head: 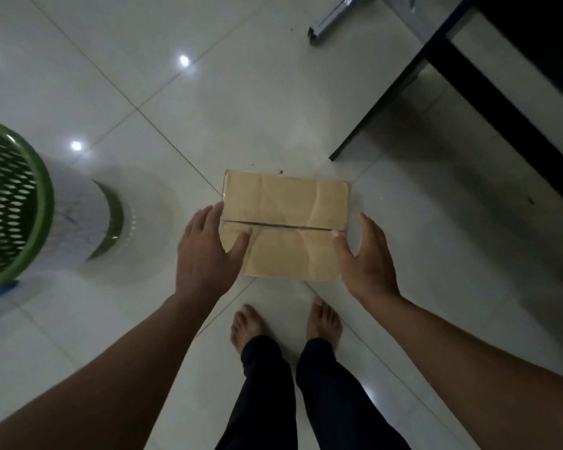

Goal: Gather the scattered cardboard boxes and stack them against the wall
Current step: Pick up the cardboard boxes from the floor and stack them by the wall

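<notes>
Cardboard box (pixel 285 225), flaps closed, lies on the white tiled floor (pixel 208 102) between a person's two hands, just ahead of bare feet (pixel 324 321). A green basket (pixel 17 203) stands at far left. The left hand (pixel 205 251) touches the box's left edge, fingers loosely spread; the right hand (pixel 366 256), also released, flanks its right side.

No writing, label, brand or number can be read anywhere; the top of the cardboard box (pixel 285 224) at the centre of the frame is plain brown.
</notes>
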Action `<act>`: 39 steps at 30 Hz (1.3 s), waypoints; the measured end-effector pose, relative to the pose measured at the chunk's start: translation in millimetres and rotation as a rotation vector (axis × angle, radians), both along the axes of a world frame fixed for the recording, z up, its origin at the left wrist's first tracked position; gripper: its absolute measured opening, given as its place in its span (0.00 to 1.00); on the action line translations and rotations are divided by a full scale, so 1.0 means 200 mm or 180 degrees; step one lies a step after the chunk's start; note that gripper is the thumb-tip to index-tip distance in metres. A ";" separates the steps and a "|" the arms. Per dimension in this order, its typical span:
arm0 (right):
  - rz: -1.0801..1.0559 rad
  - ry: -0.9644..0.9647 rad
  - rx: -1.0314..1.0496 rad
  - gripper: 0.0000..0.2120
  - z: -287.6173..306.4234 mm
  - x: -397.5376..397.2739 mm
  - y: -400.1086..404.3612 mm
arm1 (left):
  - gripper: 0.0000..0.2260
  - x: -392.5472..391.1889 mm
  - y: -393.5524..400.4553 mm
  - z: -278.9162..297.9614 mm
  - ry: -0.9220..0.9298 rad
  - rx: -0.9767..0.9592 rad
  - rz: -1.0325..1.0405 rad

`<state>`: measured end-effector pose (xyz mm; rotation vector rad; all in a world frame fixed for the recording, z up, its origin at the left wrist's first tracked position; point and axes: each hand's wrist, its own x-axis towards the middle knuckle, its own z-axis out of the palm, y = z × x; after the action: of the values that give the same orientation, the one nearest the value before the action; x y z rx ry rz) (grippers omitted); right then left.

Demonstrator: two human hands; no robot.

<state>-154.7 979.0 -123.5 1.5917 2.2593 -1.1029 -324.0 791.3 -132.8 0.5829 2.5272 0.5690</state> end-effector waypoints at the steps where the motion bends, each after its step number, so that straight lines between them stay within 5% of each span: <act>1: -0.0050 -0.0021 -0.0003 0.34 -0.09 -0.01 0.02 | 0.31 -0.01 0.00 -0.09 -0.0018 -0.0036 0.0023; 13: -0.1056 0.0034 -0.0091 0.45 -0.84 -0.19 0.12 | 0.40 -0.13 0.10 -0.79 -0.0604 0.0197 0.0713; 19: -0.1367 0.0042 -0.0190 0.34 -0.82 -0.20 0.15 | 0.37 -0.11 0.10 -0.80 -0.0779 0.0352 0.1038; 29: -0.0747 0.0080 -0.0052 0.34 -0.35 -0.19 0.01 | 0.35 0.01 -0.17 -0.31 -0.0656 0.0414 0.1453; 39: 0.0239 0.0653 -0.0482 0.33 0.60 -0.42 -0.24 | 0.32 0.16 -0.58 0.73 -0.0095 0.0614 0.2511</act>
<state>-239.5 931.8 -2.8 1.3815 2.2735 -1.4378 -292.6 675.8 14.2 -0.4029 2.6291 1.0813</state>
